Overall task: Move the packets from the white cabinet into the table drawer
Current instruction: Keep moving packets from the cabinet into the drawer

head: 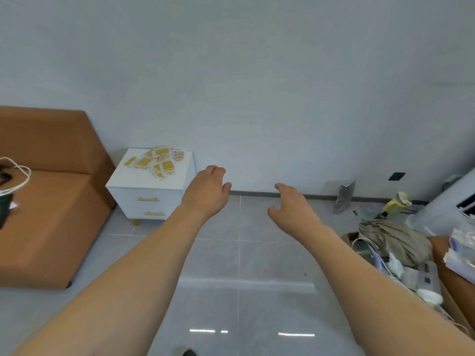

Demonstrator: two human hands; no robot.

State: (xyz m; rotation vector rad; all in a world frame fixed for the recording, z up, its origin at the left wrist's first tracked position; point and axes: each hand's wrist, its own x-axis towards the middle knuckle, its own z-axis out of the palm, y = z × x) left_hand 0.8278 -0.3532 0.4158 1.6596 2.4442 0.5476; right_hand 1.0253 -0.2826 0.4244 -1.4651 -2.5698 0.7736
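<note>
Packets (156, 161) lie scattered on top of the white cabinet (151, 191), none picked up, so I judge the job barely begun. My left hand (205, 192) and right hand (291, 206) reach forward, loosely spread, holding nothing. No table drawer in view.

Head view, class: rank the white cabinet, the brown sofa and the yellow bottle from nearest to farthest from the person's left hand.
From the left hand:
1. White cabinet, just to its left, packets on top.
2. Brown sofa, farther left, beyond the cabinet.
3. Yellow bottle, far right by the wall, past the right hand.
</note>
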